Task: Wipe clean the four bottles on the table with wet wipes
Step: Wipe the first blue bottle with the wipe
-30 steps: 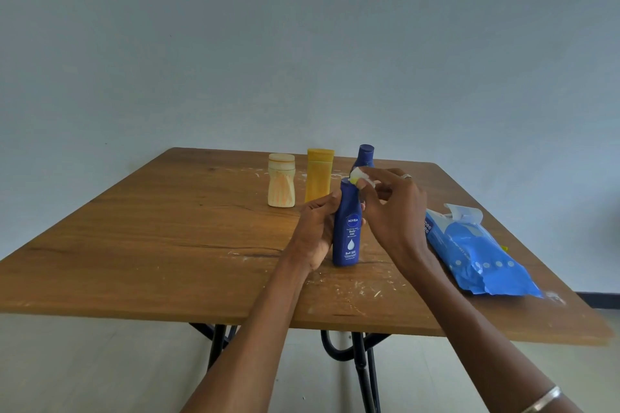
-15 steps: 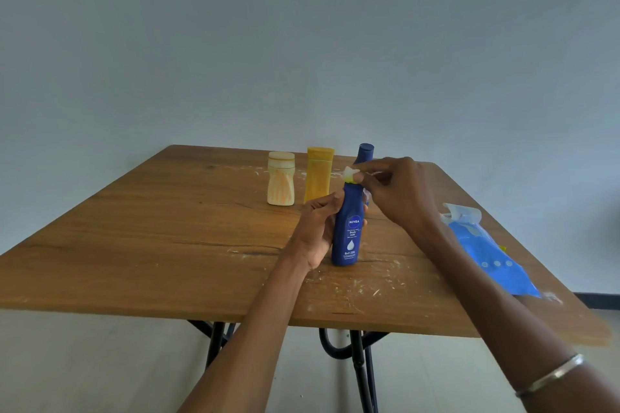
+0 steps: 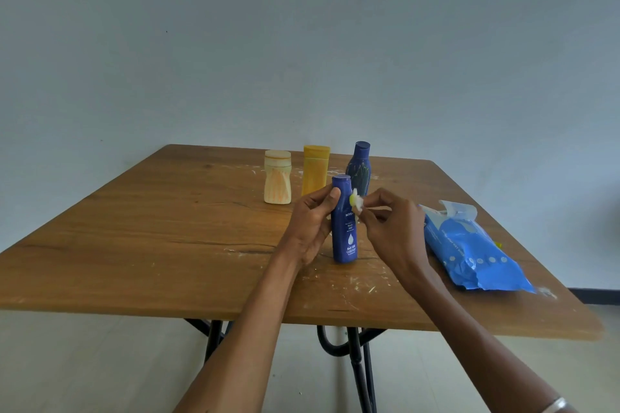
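A blue lotion bottle stands upright near the middle of the wooden table. My left hand grips its left side, thumb near the cap. My right hand pinches a small crumpled wet wipe against the bottle's upper right side. Behind stand a second dark blue bottle, a yellow bottle and a cream-and-orange bottle, all upright in a row.
A blue wet-wipe pack lies on the table's right side with its white flap lifted. White specks and smears dot the wood near the front edge. Black metal table legs show below, over a pale floor.
My right hand with the wipe has moved down from the cap to the bottle's upper side. The left hand keeps its grip and the bottle stays standing.
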Tool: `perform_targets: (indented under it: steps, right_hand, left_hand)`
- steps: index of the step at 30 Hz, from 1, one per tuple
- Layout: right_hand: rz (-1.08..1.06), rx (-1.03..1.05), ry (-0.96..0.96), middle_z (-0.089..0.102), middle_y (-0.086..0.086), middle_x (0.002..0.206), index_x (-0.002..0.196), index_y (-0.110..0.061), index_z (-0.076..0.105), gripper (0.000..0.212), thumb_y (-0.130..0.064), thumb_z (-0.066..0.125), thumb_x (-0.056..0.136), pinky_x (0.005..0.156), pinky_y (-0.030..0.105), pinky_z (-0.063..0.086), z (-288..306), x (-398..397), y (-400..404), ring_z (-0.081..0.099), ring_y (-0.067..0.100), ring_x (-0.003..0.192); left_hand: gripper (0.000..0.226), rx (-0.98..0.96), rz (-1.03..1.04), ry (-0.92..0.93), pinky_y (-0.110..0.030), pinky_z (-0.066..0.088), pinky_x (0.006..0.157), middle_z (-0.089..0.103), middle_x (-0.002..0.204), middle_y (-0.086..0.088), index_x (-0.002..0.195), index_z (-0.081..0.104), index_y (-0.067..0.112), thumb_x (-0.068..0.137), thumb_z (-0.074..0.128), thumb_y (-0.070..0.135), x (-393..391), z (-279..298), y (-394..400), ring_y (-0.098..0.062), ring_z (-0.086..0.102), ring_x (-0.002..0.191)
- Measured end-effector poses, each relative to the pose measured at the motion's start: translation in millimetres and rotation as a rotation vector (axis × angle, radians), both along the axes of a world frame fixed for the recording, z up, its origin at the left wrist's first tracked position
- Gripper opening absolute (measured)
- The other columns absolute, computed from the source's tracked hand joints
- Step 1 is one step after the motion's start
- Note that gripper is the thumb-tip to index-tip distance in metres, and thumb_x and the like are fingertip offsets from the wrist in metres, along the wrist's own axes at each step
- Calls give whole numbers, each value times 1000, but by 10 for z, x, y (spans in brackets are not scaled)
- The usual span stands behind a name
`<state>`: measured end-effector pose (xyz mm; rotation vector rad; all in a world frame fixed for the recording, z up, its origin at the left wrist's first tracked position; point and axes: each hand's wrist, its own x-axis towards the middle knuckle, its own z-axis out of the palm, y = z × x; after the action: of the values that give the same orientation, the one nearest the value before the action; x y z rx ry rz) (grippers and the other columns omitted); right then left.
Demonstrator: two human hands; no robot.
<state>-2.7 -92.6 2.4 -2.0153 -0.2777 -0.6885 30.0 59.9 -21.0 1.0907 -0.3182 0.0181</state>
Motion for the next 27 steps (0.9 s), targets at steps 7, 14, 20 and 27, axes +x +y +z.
perform_targets:
  steps: [7, 14, 20, 27]
  right_hand:
    - [46, -224, 210, 68, -20, 77, 72, -32, 64, 27, -9, 74, 82, 71, 33, 61, -269, -72, -175, 66, -2, 78]
    - [15, 1, -15, 69, -18, 88, 97, -26, 67, 23, -6, 69, 86, 63, 12, 55, 56, -56, -36, 65, -7, 76]
    - [28, -6, -12, 71, -15, 88, 95, -21, 71, 14, -9, 71, 87, 62, 13, 53, -33, -93, -32, 67, -3, 78]
    - [71, -227, 218, 68, -16, 94, 92, -29, 63, 19, -11, 68, 89, 70, 14, 56, -365, -222, -276, 65, -1, 88]
  left_hand:
    - [31, -63, -1, 31, -47, 59, 85, 74, 105, -9, 122, 62, 0, 98, 50, 15, 16, 4, 16, -26, 72, 92]
    - [45, -41, -71, -17, -55, 52, 90, 65, 111, -19, 130, 56, -5, 98, 49, 25, -8, -12, 8, -35, 62, 100]
    - [42, -68, -68, 7, -51, 50, 97, 66, 114, -16, 129, 56, -4, 96, 48, 21, 5, -14, 33, -32, 61, 107]
    - [38, -148, -102, 57, -66, 41, 104, 69, 116, -12, 128, 56, -4, 97, 49, 17, 31, -12, 8, -28, 67, 104]
